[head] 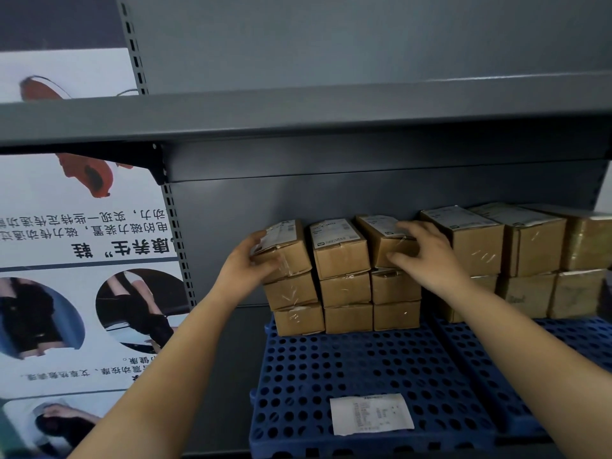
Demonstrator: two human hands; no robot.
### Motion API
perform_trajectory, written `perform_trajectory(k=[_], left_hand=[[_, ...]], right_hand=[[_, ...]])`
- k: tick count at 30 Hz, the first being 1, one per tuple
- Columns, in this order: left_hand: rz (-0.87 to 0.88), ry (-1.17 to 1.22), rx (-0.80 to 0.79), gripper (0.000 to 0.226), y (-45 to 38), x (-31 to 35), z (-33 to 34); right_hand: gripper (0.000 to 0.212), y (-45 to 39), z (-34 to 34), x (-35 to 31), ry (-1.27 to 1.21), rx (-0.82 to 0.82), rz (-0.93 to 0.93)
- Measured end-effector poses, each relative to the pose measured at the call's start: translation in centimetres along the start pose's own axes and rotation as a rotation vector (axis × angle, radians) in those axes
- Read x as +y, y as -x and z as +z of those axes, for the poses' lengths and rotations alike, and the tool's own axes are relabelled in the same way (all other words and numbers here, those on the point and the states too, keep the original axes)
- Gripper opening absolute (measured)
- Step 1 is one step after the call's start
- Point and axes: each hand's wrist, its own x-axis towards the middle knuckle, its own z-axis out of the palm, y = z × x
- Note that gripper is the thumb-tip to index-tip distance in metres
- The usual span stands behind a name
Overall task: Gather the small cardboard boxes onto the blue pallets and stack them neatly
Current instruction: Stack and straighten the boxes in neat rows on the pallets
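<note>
Far left of both hands there's a poster (82,293) with mirrored text hanging next to the grey shelf (298,117). The left hand (246,265) is curled round the near corner of the top left box (284,248), which sits tilted on its column, fingers wrapped onto the taped front. Between the two hands is the middle box (339,248), sitting on its own stack. The right hand (427,256) grips the tilted third box (384,240), thumb on the front face, fingers over the top. All three columns stand at the back of the blue pallet (331,376), below the hands. A paper slip (371,414) lies near the pallet's front edge. Right of the right hand, bigger boxes (516,240) sit on a second pallet (569,339).
</note>
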Motion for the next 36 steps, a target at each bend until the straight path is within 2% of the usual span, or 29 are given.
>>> perform_trajectory(k=[8,13,18,21,24,26,29,36], left_hand=[[-0.013,0.025,0.006,0.058,0.0,-0.6,-0.6],[-0.054,0.097,0.035,0.049,0.2,-0.8,-0.6],[-0.149,0.188,0.033,0.037,0.2,-2.1,-0.7],[-0.233,0.280,-0.012,0.036,0.6,-2.4,-0.6],[-0.396,0.461,-0.097,0.042,0.7,-2.8,0.0],[-0.508,0.548,-0.150,0.053,0.6,-3.4,0.5],[-0.568,0.517,-0.194,0.062,0.3,-4.2,1.3],[-0.735,0.730,-0.167,0.056,-0.7,-4.5,1.6]], right_hand=[[0.061,0.4,0.0,-1.4,0.039,0.026,0.009],[0.059,1.0,0.6,-3.4,0.192,0.092,-0.241],[0.066,0.5,2.8,-7.3,0.253,-0.107,-0.381],[0.070,-0.8,4.3,-9.1,0.376,-0.196,-0.446],[0.072,-1.9,5.6,-10.0,0.501,-0.265,-0.490],[0.070,-2.4,6.2,-10.1,0.550,-0.270,-0.505],[0.070,-2.8,6.7,-9.7,0.611,-0.270,-0.528],[0.061,-3.1,7.2,-9.0,0.583,-0.240,-0.532]])
